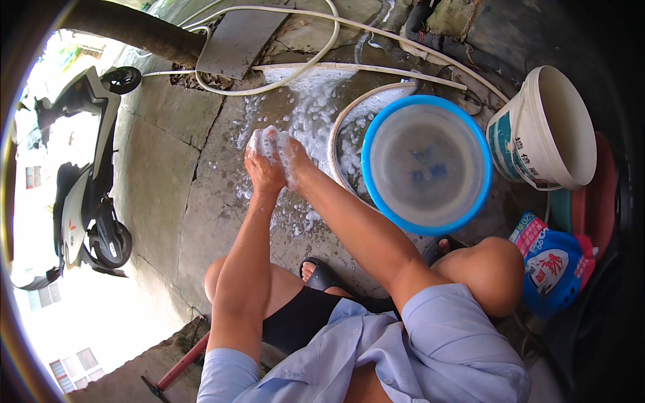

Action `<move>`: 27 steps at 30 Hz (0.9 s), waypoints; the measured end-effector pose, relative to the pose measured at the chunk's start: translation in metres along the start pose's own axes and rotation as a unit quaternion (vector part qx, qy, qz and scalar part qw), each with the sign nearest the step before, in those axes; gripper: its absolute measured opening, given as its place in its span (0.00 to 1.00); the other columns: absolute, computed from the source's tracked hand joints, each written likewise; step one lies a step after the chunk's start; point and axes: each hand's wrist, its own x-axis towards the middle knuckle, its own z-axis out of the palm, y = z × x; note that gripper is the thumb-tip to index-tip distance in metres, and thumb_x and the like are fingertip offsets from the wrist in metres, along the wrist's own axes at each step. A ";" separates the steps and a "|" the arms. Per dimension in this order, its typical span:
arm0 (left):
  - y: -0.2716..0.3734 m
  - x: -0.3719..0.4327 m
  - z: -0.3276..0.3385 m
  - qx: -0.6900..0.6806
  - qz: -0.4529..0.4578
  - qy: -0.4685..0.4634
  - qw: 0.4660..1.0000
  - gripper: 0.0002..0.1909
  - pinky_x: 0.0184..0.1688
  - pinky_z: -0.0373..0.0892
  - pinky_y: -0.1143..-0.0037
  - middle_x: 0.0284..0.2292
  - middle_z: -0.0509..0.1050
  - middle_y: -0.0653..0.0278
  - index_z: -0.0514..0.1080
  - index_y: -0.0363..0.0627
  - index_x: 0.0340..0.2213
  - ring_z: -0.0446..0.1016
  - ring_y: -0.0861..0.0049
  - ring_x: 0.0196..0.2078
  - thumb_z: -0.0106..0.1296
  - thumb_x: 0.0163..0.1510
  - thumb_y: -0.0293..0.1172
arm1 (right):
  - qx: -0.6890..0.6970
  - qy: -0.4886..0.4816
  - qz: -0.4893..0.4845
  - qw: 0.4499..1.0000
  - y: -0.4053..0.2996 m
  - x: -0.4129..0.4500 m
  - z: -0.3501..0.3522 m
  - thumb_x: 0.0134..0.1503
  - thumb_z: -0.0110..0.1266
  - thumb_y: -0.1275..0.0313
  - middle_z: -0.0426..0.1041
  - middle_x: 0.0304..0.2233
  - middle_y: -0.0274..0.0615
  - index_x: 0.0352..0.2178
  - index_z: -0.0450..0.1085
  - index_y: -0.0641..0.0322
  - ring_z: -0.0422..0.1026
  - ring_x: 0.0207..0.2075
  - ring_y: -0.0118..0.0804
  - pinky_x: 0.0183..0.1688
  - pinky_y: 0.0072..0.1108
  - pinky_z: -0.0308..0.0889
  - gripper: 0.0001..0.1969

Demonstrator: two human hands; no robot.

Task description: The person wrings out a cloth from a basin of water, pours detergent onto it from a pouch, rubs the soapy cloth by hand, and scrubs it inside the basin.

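White suds cover the fingers of both my hands, which are pressed together above the wet concrete ground (201,201). My left hand (264,163) is on the left side of the pair, its fingers largely hidden by foam. Against it lies my right hand (297,158), also foamy. Whether anything is between the palms cannot be told. To the right of the hands stands a clear plastic basin with a blue rim (370,189), holding cloudy liquid. Soap foam (315,103) is spread over the ground beyond the hands.
A pale hose (282,90) loops across the ground past a flat board (242,43). At right are a white plastic bucket (514,136) and a blue detergent bag (549,267). A scooter (90,176) stands at left; a red-handled tool (181,365) lies lower left.
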 end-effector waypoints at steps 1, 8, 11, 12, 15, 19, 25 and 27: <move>-0.002 0.001 -0.002 -0.002 -0.001 -0.002 1.000 0.12 0.42 0.66 0.58 0.35 0.73 0.45 0.71 0.35 0.38 0.71 0.47 0.39 0.50 0.54 0.30 | 0.001 0.003 -0.001 1.000 0.001 0.001 -0.002 0.60 0.48 0.62 0.75 0.35 0.37 0.39 0.71 0.57 0.74 0.35 0.36 0.40 0.28 0.71 0.13; -0.006 0.022 -0.004 0.108 0.221 0.113 0.963 0.11 0.32 0.67 0.64 0.31 0.75 0.51 0.71 0.38 0.37 0.73 0.53 0.31 0.51 0.52 0.29 | -0.341 0.071 -0.179 0.920 0.013 0.018 -0.005 0.55 0.51 0.70 0.77 0.32 0.44 0.33 0.75 0.62 0.75 0.34 0.36 0.35 0.27 0.70 0.09; 0.040 0.039 0.002 -0.354 -0.327 0.059 0.874 0.16 0.28 0.68 0.71 0.24 0.71 0.61 0.69 0.37 0.30 0.69 0.72 0.24 0.47 0.60 0.41 | -0.501 0.017 -0.393 0.771 0.004 0.031 -0.028 0.53 0.55 0.67 0.78 0.30 0.43 0.33 0.75 0.59 0.76 0.33 0.36 0.34 0.28 0.69 0.09; 0.042 0.042 -0.001 -0.410 -0.353 0.067 0.838 0.19 0.25 0.69 0.71 0.23 0.68 0.64 0.68 0.41 0.27 0.68 0.76 0.22 0.44 0.62 0.45 | -0.513 0.087 -0.483 0.705 0.012 0.026 -0.024 0.46 0.61 0.68 0.77 0.25 0.45 0.26 0.75 0.61 0.76 0.29 0.40 0.31 0.24 0.69 0.08; 0.036 0.043 -0.020 -0.435 -0.379 0.072 0.813 0.19 0.21 0.68 0.72 0.21 0.66 0.65 0.67 0.45 0.25 0.67 0.75 0.20 0.44 0.62 0.46 | -0.505 0.030 -0.459 0.730 -0.004 -0.002 0.006 0.44 0.62 0.67 0.74 0.21 0.49 0.22 0.72 0.63 0.75 0.24 0.45 0.25 0.28 0.67 0.10; 0.037 0.051 -0.019 -0.500 -0.494 0.093 0.706 0.17 0.20 0.69 0.71 0.21 0.67 0.65 0.66 0.46 0.29 0.71 0.71 0.21 0.46 0.61 0.47 | -0.545 0.022 -0.488 0.682 -0.006 0.001 -0.001 0.47 0.56 0.69 0.71 0.18 0.52 0.19 0.70 0.64 0.74 0.21 0.49 0.23 0.34 0.65 0.09; 0.000 0.045 -0.042 -0.571 -0.547 0.034 0.611 0.21 0.24 0.73 0.73 0.25 0.73 0.63 0.67 0.49 0.30 0.74 0.68 0.24 0.44 0.60 0.56 | -0.688 -0.014 -0.470 0.553 -0.010 -0.009 0.007 0.53 0.50 0.68 0.74 0.20 0.49 0.23 0.71 0.60 0.73 0.24 0.55 0.32 0.38 0.68 0.09; -0.028 0.046 -0.045 -0.670 -0.492 -0.060 0.552 0.26 0.28 0.75 0.71 0.28 0.74 0.60 0.69 0.48 0.31 0.76 0.67 0.28 0.38 0.61 0.59 | -0.610 0.004 -0.472 0.636 -0.002 0.000 -0.002 0.56 0.51 0.64 0.74 0.25 0.51 0.32 0.71 0.63 0.74 0.29 0.53 0.34 0.36 0.70 0.12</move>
